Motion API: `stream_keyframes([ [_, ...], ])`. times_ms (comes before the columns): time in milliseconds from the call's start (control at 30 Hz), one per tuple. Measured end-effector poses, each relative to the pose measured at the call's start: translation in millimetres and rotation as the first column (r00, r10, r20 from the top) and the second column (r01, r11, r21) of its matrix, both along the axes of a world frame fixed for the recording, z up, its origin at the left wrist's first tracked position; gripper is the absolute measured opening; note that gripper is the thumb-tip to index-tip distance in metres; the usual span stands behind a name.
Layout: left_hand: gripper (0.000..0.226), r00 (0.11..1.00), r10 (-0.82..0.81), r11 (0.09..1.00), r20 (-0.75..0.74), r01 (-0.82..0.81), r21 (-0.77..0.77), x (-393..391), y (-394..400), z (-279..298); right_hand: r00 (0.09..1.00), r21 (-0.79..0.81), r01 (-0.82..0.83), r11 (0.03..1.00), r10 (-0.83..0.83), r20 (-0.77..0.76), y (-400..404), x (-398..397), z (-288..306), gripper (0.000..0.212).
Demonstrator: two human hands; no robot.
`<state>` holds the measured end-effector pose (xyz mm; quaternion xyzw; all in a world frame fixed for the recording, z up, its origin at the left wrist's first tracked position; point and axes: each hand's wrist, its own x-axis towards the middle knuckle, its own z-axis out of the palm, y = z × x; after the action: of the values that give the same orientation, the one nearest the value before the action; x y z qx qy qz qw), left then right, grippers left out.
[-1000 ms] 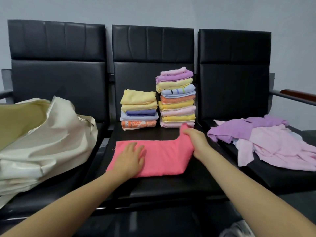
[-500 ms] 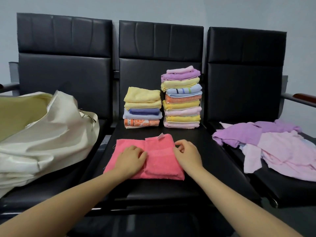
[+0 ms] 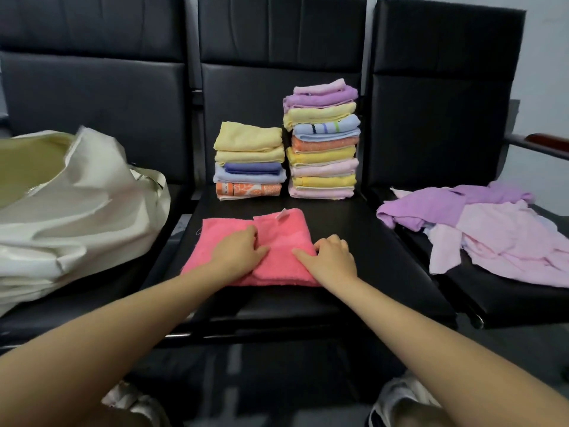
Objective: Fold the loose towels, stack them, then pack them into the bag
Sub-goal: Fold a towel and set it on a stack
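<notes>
Head view, item one: pink terry-cloth towel [image 3: 277,241], partly folded, lying flat on the front of the middle black padded seat [image 3: 385,272], its right part doubled over the left with a small white label [image 3: 282,214] showing at the far edge. My left hand [image 3: 238,257] rests on the towel's left half, fingers spread and pressing down; my right hand [image 3: 334,260] sits at the towel's right edge, fingers loosely bent with the tips on the cloth, pinching nothing that I can make out. Handling, as I judge it: light, soft, limp, no stiffness to hold a crease, so it wants flattening by the palm and lifting by a folded edge or both near corners, not by the middle. Not fragile, not slippery on this seat. Item two: short stack of folded towels, yellow over blue over orange-patterned [image 3: 249,164], at the back of the same seat. Item three: taller stack of folded towels in pink, purple, yellow, striped blue and orange [image 3: 323,140], just beside it on the right, leaning slightly. Item four: loose heap of purple and pale pink towels [image 3: 492,232], unfolded, on the right-hand seat. Item five: large cream fabric bag [image 3: 77,211], slumped on the left-hand seat, mouth open toward me; yellowish lining [image 3: 27,167] shows, no towels visible inside.
</notes>
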<state>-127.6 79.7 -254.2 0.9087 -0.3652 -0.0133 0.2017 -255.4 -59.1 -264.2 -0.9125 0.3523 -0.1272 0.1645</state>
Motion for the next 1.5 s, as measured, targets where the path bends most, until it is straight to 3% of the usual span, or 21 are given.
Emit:
stream_keyframes([
  [67,0.063,0.999,-0.001,0.995,-0.043,-0.003,-0.101,1.3,8.4,-4.1,0.999,-0.003,0.01,1.0,-0.01,-0.031,-0.1,2.9,0.2,0.066],
  [133,0.075,0.998,-0.06,0.988,0.002,0.06,-0.145,2.9,17.3,-7.7,0.999,-0.006,0.017,1.0,-0.017,-0.042,0.6,4.0,0.4,0.069],
  [267,0.08,0.973,-0.221,0.975,0.06,0.218,0.05,5.3,27.6,-11.9,0.997,0.008,0.028,1.0,-0.028,-0.072,4.5,4.3,3.9,0.065],
  [367,0.062,0.975,-0.216,0.974,0.04,0.213,0.084,9.9,25.6,-13.3,0.999,0.223,0.028,0.974,-0.034,0.021,5.1,8.6,9.2,0.043],
  [467,0.052,0.981,-0.18,0.979,-0.069,0.171,-0.113,13.3,24.0,-10.6,0.945,0.602,-0.078,0.794,-0.134,0.299,12.4,15.5,23.6,0.026],
  [567,0.028,0.953,-0.063,0.907,-0.296,-0.069,-0.415,19.3,27.4,-5.3,0.888,0.69,-0.183,0.701,-0.183,0.422,28.0,25.2,43.0,0.026],
  [633,0.027,0.846,-0.057,0.793,-0.53,-0.284,-0.539,25.2,32.1,0.3,0.87,0.693,-0.262,0.671,-0.146,0.471,43.6,33.4,55.1,0.017],
  [700,0.039,0.653,-0.198,0.67,-0.731,-0.454,-0.587,26.2,38.0,9.1,0.874,0.722,-0.332,0.608,-0.089,0.477,59.4,42.0,61.6,0.019],
  [767,0.051,0.51,-0.283,0.643,-0.812,-0.527,-0.555,31.6,48.0,13.5,0.878,0.755,-0.414,0.509,0.005,0.478,74.7,48.2,62.2,0.032],
  [800,0.053,0.493,-0.283,0.66,-0.823,-0.523,-0.54,35.0,52.7,14.6,0.873,0.756,-0.451,0.475,0.057,0.485,80.3,51.1,60.6,0.036],
  [867,0.048,0.515,-0.241,0.711,-0.823,-0.483,-0.511,40.6,59.3,14.7,0.849,0.735,-0.489,0.469,0.063,0.525,87.0,53.9,57.3,0.034],
  [933,0.043,0.559,-0.087,0.721,-0.824,-0.536,-0.439,48.1,60.9,12.4,0.823,0.718,-0.484,0.5,-0.02,0.568,87.2,54.4,53.5,0.025],
  [1033,0.038,0.643,0.078,0.716,-0.762,-0.568,-0.406,56.3,61.7,9.6,0.86,0.574,-0.361,0.735,0.025,0.51,75.0,56.9,33.3,0.011],
  [1067,0.037,0.712,0.116,0.755,-0.692,-0.516,-0.404,55.7,63.2,8.5,0.893,0.503,-0.33,0.799,0.09,0.442,72.3,56.4,25.8,0.017],
  [1133,0.043,0.879,0.241,0.891,-0.411,-0.369,-0.265,52.4,67.9,3.1,0.942,0.379,-0.289,0.879,0.191,0.276,70.7,56.0,12.5,0.043],
  [1200,0.045,0.95,0.29,0.949,-0.113,-0.301,-0.097,45.2,71.1,-2.8,0.962,0.279,-0.261,0.924,0.226,0.151,75.0,57.8,5.6,0.058],
  [1367,0.042,0.952,0.304,0.952,-0.044,-0.305,-0.019,42.8,69.3,-7.9,0.986,0.237,-0.168,0.957,0.158,0.059,91.0,69.1,7.4,0.075],
  [1433,0.04,0.947,0.315,0.947,-0.061,-0.318,-0.05,43.2,70.6,-9.1,0.991,0.323,-0.137,0.937,0.126,0.053,93.9,73.3,9.0,0.078],
  [1500,0.038,0.951,0.302,0.948,-0.068,-0.307,-0.08,41.2,73.5,-8.2,0.988,0.538,-0.149,0.83,0.098,0.123,95.0,74.2,11.9,0.08],
])
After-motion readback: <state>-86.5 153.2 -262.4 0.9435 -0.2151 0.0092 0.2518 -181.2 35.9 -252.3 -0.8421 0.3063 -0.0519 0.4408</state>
